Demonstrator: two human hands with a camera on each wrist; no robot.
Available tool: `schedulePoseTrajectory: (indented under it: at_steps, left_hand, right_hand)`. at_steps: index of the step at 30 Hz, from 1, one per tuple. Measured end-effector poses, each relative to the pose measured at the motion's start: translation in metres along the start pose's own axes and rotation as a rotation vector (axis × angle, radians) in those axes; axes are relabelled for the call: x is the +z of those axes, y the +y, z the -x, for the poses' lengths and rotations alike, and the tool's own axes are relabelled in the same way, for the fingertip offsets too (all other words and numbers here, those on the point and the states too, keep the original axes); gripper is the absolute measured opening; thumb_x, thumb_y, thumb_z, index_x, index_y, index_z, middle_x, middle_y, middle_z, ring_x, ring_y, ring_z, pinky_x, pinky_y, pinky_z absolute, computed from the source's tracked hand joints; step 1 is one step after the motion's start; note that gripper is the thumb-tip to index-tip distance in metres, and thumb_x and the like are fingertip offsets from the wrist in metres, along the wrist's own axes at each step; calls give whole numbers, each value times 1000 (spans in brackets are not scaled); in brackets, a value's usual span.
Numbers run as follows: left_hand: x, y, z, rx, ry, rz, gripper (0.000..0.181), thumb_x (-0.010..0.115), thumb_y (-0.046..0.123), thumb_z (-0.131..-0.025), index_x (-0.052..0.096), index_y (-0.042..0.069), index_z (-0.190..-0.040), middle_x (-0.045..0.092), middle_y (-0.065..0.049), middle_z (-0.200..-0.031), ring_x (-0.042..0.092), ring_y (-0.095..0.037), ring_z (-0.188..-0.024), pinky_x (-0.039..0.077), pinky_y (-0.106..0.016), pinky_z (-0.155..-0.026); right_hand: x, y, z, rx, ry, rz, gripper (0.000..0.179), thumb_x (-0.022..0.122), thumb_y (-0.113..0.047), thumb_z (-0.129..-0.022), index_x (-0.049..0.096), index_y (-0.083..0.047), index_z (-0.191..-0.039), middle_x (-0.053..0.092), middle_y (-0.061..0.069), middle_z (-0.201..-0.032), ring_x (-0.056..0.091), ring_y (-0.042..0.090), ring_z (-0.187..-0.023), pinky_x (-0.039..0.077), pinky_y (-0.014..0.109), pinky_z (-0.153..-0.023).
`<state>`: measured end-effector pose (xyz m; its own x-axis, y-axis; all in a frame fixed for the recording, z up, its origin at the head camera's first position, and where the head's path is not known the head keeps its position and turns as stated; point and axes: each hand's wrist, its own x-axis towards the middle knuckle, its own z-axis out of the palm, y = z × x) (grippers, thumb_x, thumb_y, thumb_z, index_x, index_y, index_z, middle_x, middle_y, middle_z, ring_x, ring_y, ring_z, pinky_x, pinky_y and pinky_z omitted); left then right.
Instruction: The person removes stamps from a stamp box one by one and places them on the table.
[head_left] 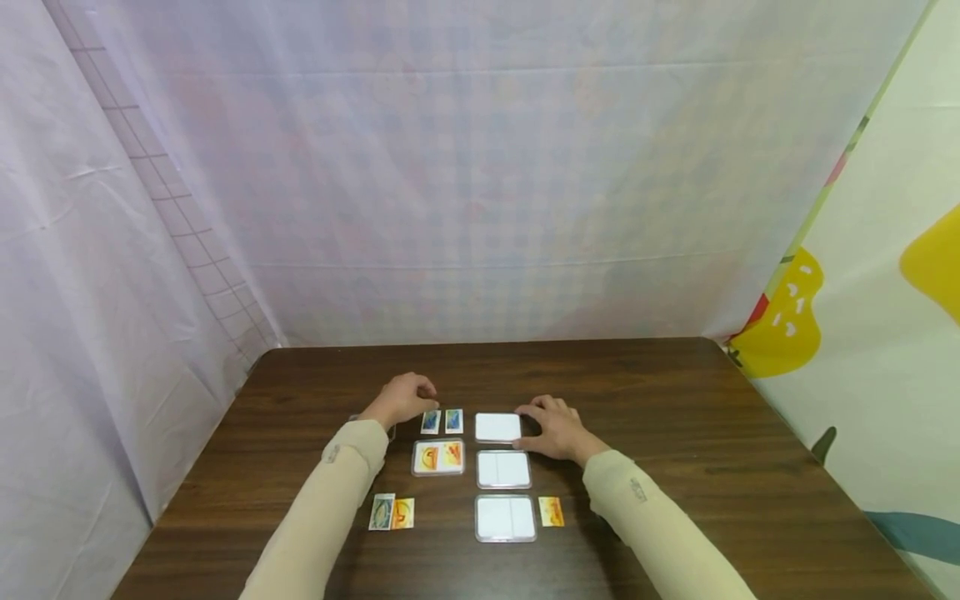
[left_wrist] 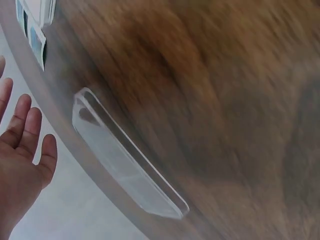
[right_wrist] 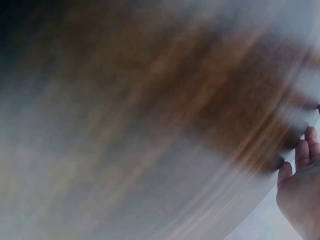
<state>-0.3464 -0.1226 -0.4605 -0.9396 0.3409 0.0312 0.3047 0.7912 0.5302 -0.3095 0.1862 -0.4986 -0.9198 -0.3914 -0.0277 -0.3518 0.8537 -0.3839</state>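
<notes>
The left hand (head_left: 399, 400) is the nearer one to the left blue card (head_left: 431, 422), which lies on the bench (head_left: 637, 375) just right of and nearer the body than its fingertips, long axis running away from the person; contact cannot be told. A second blue card (head_left: 453, 421) lies further right. Those fingers are loosely parted, holding nothing, the palm turned inward. The right hand (head_left: 553, 427) reaches in from the right, thumb and forefinger spread at the right end of a white case (head_left: 497, 427), whose long axis points leftward from them.
</notes>
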Motion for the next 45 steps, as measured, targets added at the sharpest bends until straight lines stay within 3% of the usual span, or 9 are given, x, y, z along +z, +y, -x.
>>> schedulePoseTrajectory:
  at_steps: [11,28,35,45]
  left_hand:
    - [-16,-17,11,-5,-18,93,29,72,17,-90,67,0,-114,63,-13,-112,59,-31,-106,47,-46,-93]
    - [-34,-54,29,-6,-12,115,39,74,18,-89,64,-5,-119,60,-20,-116,57,-39,-111,46,-51,-93]
    - [-40,-67,41,47,25,109,43,77,19,-84,64,-8,-115,62,-21,-110,58,-40,-106,46,-52,-93]
    - [-46,-92,61,-15,-9,113,53,80,25,-84,61,-7,-122,59,-23,-118,55,-44,-113,43,-55,-97]
  right_hand:
    - [-1,1,0,-3,9,-7,66,71,-52,-87,55,-15,-140,44,18,-140,39,40,-129,28,60,-105]
    - [-2,0,0,6,3,-5,66,71,-51,-87,54,-16,-141,44,18,-141,38,40,-129,27,60,-105]
    - [-2,1,1,0,1,-7,66,71,-51,-87,54,-15,-141,44,18,-141,38,41,-130,27,60,-105]
    - [-1,1,0,3,5,-9,66,71,-51,-87,54,-16,-141,43,18,-142,38,41,-130,27,60,-105]
